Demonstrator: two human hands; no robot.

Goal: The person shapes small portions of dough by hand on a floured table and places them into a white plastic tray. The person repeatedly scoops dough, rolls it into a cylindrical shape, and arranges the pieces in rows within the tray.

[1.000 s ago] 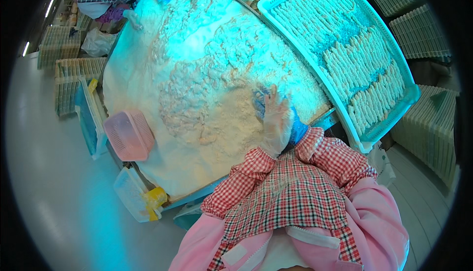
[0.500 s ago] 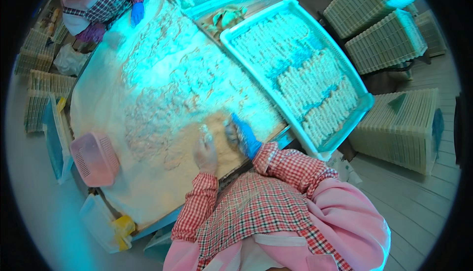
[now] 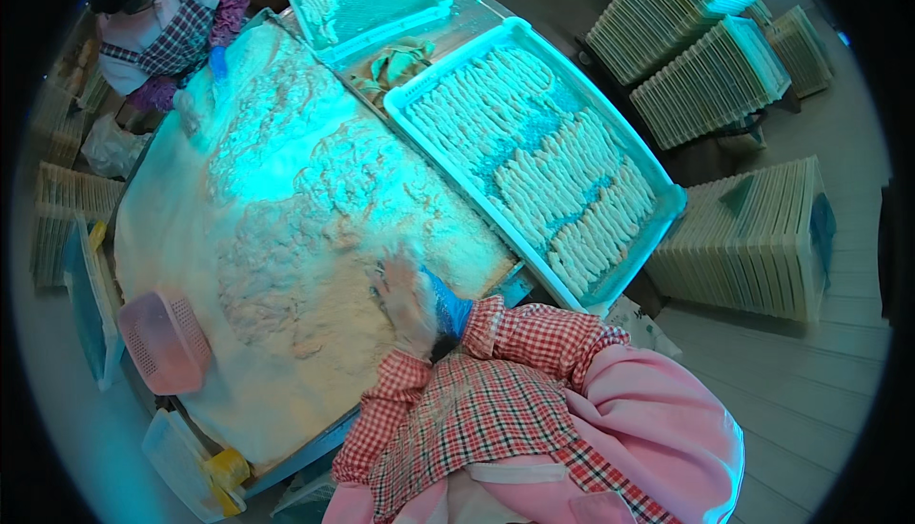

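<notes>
Apparently mixing powdery heap (image 3: 300, 257) on worktop (image 3: 303, 455); holding left hand (image 3: 412, 307), fingers apart, overlapping right hand (image 3: 450, 307) beside heap's near edge; cannot tell right grip; likely needing next gentle, even turning.

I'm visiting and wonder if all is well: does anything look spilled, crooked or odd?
What looks like a crumpled greenish cloth lies between two blue-green trays, bunched and untidy. Pale powder covers much of the table, but the left hand is over it, so it's probably no spill. I see no damage.
</notes>
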